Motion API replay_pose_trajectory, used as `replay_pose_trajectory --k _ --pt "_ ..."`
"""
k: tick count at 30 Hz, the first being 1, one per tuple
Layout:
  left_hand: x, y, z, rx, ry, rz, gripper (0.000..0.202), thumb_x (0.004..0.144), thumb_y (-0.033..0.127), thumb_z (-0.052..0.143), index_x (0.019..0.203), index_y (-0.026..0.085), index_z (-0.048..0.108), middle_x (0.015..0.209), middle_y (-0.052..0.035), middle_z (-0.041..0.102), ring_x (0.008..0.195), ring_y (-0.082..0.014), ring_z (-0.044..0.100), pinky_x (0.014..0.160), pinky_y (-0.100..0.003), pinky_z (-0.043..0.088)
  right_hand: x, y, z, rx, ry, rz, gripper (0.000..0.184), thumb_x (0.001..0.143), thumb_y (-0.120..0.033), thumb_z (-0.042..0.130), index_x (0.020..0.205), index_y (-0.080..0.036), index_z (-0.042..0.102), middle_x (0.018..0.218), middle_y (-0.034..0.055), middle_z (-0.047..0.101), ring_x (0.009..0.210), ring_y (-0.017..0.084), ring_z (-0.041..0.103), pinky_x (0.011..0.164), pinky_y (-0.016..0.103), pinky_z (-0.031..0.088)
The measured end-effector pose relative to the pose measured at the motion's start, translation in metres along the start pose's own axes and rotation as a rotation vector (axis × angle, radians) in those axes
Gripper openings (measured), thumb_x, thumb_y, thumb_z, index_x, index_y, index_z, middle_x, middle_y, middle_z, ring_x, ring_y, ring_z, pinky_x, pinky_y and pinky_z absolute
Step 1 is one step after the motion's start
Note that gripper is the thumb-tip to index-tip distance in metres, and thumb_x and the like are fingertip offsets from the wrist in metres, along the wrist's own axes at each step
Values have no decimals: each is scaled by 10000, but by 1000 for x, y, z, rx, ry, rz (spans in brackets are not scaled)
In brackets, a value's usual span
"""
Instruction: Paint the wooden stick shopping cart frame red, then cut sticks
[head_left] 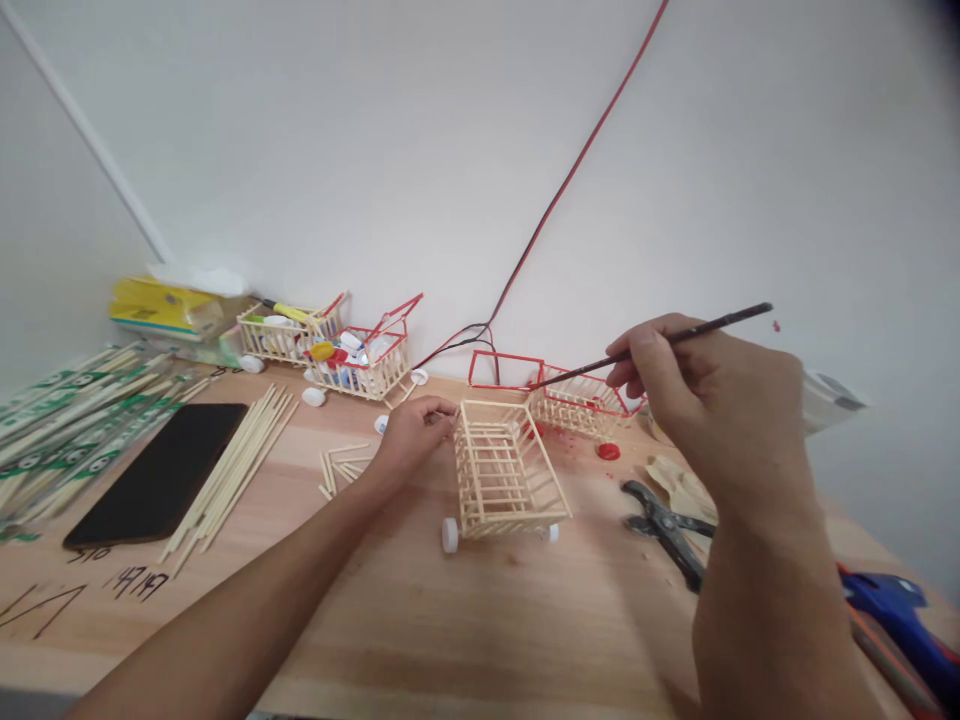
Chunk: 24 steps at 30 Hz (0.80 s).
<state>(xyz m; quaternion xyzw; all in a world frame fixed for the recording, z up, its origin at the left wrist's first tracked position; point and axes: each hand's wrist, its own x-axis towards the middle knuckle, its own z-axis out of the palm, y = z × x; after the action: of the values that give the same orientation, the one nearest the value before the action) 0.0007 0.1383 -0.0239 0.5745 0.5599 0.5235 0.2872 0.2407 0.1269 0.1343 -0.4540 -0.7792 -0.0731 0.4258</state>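
Note:
A miniature shopping cart (495, 460) made of thin wooden sticks stands on the table on white wheels. Its basket is bare wood; a red rectangular stick frame (507, 387) rises at its far end. My left hand (417, 432) is closed at the far left corner of the cart, fingertips pinching it. Between the fingers of my right hand (675, 390) is a thin dark paintbrush (716, 323), its tip at the right end of the red frame. Just behind is another stick cart (577, 405) with red-painted top edges.
Two filled stick carts (360, 375) stand at the back left by a yellow tissue pack (161, 307). Loose sticks (232, 470), a black phone (157, 475) and bagged sticks (67, 430) lie left. On the right are a red paint cap (608, 452), pliers (664, 530) and a blue-handled tool (892, 600).

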Motion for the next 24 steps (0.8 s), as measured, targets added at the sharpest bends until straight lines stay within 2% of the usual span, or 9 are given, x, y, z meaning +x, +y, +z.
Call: replay_pose_trajectory --k 5,15,20,24 --pt "0 -1 1 7 5 18 224 705 178 550 825 171 739 748 -9 715 635 -126 597 587 -212 466 -3 -4 -1 2 -3 -52 314 935 -301 498 676 -240 665 761 -7 734 558 153 646 516 297 397" --pt "0 0 1 7 11 21 218 698 172 553 812 167 739 779 -15 726 642 -125 604 588 -213 469 -5 -11 1 -162 -3 -160 334 939 -305 454 665 -221 626 631 13 671 463 142 540 512 311 319" --pt "0 2 1 1 7 3 210 693 171 555 805 161 733 777 -17 724 648 -128 610 599 -216 469 -7 -18 2 -117 -75 -235 282 936 -275 454 720 -207 623 718 -3 695 428 85 489 507 282 327" --pt "1 2 2 -7 3 -5 224 693 175 548 817 160 735 780 -15 723 627 -123 598 601 -221 471 -7 -20 1 -58 -79 -236 301 942 -270 449 704 -207 621 764 2 718 485 95 552 501 273 341"
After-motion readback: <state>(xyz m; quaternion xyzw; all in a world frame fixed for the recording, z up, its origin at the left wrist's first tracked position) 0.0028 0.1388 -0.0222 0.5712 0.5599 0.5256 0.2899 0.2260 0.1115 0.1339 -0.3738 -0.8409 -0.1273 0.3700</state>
